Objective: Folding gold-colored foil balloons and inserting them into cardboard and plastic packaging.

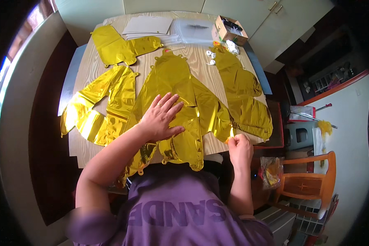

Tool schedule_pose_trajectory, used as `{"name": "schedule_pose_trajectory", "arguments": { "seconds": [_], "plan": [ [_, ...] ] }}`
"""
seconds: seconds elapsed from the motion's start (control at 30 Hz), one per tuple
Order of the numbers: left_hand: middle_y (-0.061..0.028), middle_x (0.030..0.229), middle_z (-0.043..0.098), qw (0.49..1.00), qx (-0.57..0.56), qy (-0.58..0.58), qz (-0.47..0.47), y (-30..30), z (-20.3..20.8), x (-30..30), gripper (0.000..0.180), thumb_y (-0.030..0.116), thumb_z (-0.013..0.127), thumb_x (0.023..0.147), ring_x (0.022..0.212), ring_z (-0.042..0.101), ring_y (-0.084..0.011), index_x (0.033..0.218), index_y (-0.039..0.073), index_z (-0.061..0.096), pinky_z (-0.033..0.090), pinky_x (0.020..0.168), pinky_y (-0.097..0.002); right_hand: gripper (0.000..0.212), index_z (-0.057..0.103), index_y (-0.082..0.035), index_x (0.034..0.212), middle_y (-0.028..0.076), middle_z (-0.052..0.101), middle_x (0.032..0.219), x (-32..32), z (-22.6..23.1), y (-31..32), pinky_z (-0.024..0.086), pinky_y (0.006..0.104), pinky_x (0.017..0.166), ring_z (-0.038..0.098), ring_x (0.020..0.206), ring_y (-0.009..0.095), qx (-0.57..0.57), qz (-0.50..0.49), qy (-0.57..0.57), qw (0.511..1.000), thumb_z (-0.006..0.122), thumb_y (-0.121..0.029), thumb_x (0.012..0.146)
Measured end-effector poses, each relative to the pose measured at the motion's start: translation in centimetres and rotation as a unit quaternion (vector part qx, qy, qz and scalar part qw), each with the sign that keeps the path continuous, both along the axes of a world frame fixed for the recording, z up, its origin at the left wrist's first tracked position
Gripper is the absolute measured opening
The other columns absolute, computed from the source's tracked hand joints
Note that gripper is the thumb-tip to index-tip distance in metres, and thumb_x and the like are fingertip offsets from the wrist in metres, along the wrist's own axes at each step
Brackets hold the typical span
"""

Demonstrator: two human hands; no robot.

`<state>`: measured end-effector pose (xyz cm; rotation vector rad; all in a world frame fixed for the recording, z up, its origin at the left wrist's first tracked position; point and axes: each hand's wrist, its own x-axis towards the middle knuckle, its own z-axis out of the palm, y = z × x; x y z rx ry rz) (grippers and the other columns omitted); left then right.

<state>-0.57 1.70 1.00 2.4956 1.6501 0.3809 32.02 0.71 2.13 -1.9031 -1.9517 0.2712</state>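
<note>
My left hand (163, 117) lies flat with fingers spread on a large deflated gold foil balloon (168, 74) in the middle of the table. At the lower right end of that foil, my right hand (240, 149) is closed in a pinch on its tip, where a bit of orange shows beside the fingers. Lower parts of the foil hang over the near edge against my lap. Another flat gold foil balloon (121, 88) spreads out to the left, and a bent one (112, 45) lies behind it. On the right rests a further gold foil balloon (242, 88) with rounded lobes.
Grey-white cardboard sheets (147, 25) and clear plastic packaging (192, 30) lie along the back of the wooden table (84, 71). A small open box (231, 29) stands at the far right corner, near crumpled white pieces (232, 47). A wooden chair (305, 184) stands at right.
</note>
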Motion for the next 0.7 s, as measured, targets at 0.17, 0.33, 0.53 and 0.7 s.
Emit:
{"name": "schedule_pose_trajectory", "arguments": {
  "seconds": [0.17, 0.33, 0.53, 0.7],
  "plan": [
    [-0.0190, 0.162, 0.028, 1.000, -0.007, -0.007, 0.008, -0.2, -0.4, 0.0, 0.085, 0.065, 0.051, 0.092, 0.153, 0.019, -0.0354, 0.152, 0.006, 0.039, 0.012, 0.125, -0.0507, 0.012, 0.058, -0.002, 0.090, 0.015, 0.065, 0.097, -4.5, 4.5, -1.2, 0.052, 0.0411, 0.075, 0.065, 0.085, 0.034, 0.205, 0.113, 0.090, 0.968, 0.069, -0.003, 0.087],
    [-0.0200, 0.164, 0.021, 1.000, -0.004, 0.018, -0.020, -0.1, -0.4, -0.8, 0.097, 0.057, 0.064, 0.079, 0.155, 0.013, -0.0332, 0.148, -0.006, 0.039, 0.009, 0.126, -0.0479, 0.044, 0.058, -0.001, 0.120, 0.018, 0.062, 0.128, -9.2, 5.4, -2.2, 0.054, 0.0395, 0.091, 0.065, 0.108, 0.032, 0.127, 0.519, 0.113, 0.838, 0.078, -0.015, 0.084],
    [-0.0207, 0.165, 0.016, 0.997, -0.015, 0.075, -0.032, -0.3, -1.1, -1.4, 0.094, 0.036, 0.070, 0.071, 0.155, 0.009, -0.0346, 0.150, -0.002, 0.036, 0.007, 0.126, -0.0485, 0.029, 0.066, 0.000, 0.115, 0.018, 0.067, 0.125, -6.5, 3.6, 4.9, 0.055, 0.0393, 0.094, 0.068, 0.109, 0.031, 0.085, 0.391, 0.231, 0.887, 0.065, -0.023, 0.097],
    [-0.0216, 0.164, 0.018, 0.999, -0.012, 0.018, -0.050, 0.1, -0.7, -1.3, 0.097, 0.027, 0.075, 0.069, 0.154, 0.014, -0.0369, 0.153, 0.001, 0.033, 0.011, 0.125, -0.0507, 0.056, 0.051, -0.002, 0.143, 0.017, 0.045, 0.152, -8.2, 0.0, 7.9, 0.028, 0.0485, 0.119, 0.041, 0.141, 0.034, 0.039, 0.415, -0.002, 0.909, 0.057, -0.039, 0.100]
  ]
}}
